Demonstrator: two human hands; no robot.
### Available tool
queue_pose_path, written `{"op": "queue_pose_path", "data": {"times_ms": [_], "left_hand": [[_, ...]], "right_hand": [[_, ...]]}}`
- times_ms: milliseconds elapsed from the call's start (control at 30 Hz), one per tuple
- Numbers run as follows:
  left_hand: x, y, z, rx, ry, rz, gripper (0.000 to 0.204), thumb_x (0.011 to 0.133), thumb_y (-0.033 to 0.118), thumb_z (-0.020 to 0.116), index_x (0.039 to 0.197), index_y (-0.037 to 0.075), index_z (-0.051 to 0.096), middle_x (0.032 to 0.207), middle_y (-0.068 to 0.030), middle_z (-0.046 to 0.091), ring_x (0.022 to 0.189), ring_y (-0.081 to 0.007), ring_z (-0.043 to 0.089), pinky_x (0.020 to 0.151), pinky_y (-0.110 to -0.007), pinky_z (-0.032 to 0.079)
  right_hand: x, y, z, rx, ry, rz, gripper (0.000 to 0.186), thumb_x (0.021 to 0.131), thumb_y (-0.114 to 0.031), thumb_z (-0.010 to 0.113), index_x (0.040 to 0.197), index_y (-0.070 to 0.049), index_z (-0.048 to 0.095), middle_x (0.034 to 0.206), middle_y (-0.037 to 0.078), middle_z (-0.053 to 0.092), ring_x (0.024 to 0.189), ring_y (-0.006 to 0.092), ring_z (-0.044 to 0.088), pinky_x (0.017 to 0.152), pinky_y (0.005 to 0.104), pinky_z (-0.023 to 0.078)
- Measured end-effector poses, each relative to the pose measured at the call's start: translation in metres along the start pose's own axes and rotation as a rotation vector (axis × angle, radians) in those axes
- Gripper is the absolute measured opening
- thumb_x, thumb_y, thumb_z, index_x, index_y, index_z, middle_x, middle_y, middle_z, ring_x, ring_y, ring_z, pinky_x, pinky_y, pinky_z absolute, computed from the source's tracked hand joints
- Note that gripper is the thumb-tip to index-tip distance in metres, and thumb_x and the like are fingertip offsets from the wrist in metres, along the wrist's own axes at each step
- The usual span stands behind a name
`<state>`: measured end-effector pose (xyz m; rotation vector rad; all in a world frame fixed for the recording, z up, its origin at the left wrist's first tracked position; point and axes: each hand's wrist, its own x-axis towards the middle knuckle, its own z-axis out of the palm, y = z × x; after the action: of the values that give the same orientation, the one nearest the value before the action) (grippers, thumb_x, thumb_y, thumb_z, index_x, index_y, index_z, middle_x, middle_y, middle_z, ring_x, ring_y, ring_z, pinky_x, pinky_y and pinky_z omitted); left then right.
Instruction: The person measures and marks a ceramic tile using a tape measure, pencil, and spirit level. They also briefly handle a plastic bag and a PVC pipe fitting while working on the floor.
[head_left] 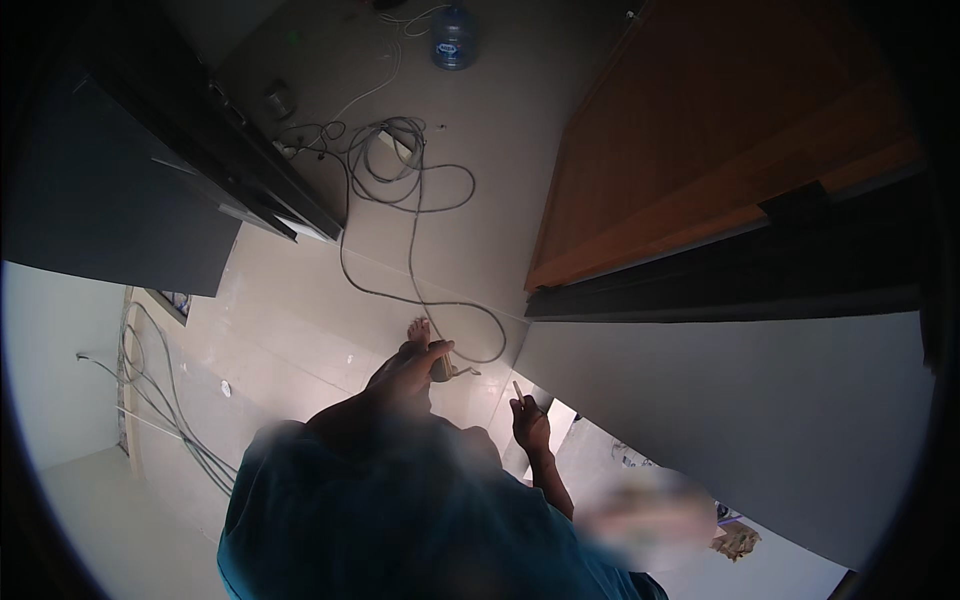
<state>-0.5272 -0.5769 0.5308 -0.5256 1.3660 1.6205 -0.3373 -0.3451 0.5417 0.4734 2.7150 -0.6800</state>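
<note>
My left hand (425, 366) is closed round a small, blocky tan-brown thing (442, 369). A pale curled end sticks out of it to the right; its kind is too dark to make out. To the right and a little nearer, my right hand (531, 424) pinches a short, thin, pale stick (518, 391) that looks like a pencil, pointing up and away. The two hands are apart. Just beyond my left hand, a bare foot (418, 329) shows on the tiled floor (290, 330).
A long grey cable (400, 190) lies coiled and looped ahead. Farther off stands a blue water jug (453, 40). Dark framing (270, 190) rises at left, a brown wooden door (720, 150) at right. More cable (165, 400) lies left. A blurred patch hides the lower right.
</note>
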Motion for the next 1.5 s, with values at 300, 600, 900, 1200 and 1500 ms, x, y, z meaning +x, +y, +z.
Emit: {"op": "queue_pose_path", "data": {"times_ms": [300,600,900,1200,1500], "left_hand": [[0.153,0.226,-0.071,-0.114,-0.251,0.292,0.039,0.095,0.043,0.063,0.115,0.010,0.055,0.089,-0.0013,0.060,0.078,-0.0154,0.061,0.072,-0.032,0.048],[0.264,0.401,-0.086,-0.140,0.181,0.186,0.034,0.092,0.035,0.066,0.122,0.021,0.058,0.092,-0.0002,0.059,0.069,-0.0164,0.060,0.058,-0.030,0.049],[0.305,0.479,-0.111,-0.225,0.722,0.026,0.040,0.088,0.039,0.076,0.073,0.022,0.042,0.052,0.0069,0.032,0.038,-0.0104,0.035,0.039,-0.029,0.032],[0.523,0.756,-0.114,-0.327,0.636,-0.074,0.065,0.082,0.079,0.056,0.063,0.018,0.046,0.054,0.0002,0.046,0.045,-0.0143,0.046,0.047,-0.033,0.040],[0.735,1.194,0.026,-0.120,0.032,0.348,0.037,0.092,0.038,0.056,0.109,0.006,0.055,0.088,-0.0097,0.065,0.079,-0.0182,0.065,0.074,-0.034,0.054]], "right_hand": [[0.233,-0.005,-0.063,0.176,0.362,0.050,0.021,0.102,-0.019,0.044,0.105,-0.004,0.059,0.097,0.021,0.066,0.092,0.0393,0.064,0.076,0.0465,0.051],[0.626,-0.009,-0.160,0.134,0.178,-0.141,0.021,0.103,-0.022,0.041,0.107,-0.007,0.055,0.096,0.021,0.065,0.085,0.0447,0.065,0.073,0.0521,0.053],[1.014,-0.109,-0.365,0.212,0.219,-0.186,0.027,0.103,-0.028,0.043,0.106,-0.004,0.054,0.095,0.023,0.065,0.087,0.0448,0.066,0.074,0.0544,0.052],[1.184,-0.033,-0.429,-0.130,-0.059,-0.111,0.020,0.100,-0.019,0.046,0.110,-0.006,0.057,0.099,0.022,0.065,0.088,0.0418,0.066,0.074,0.0507,0.054],[1.372,-0.010,-0.539,0.260,0.004,0.295,0.037,0.095,-0.014,0.047,0.128,-0.004,0.060,0.089,0.018,0.068,0.078,0.0307,0.067,0.071,0.0403,0.054]]}}
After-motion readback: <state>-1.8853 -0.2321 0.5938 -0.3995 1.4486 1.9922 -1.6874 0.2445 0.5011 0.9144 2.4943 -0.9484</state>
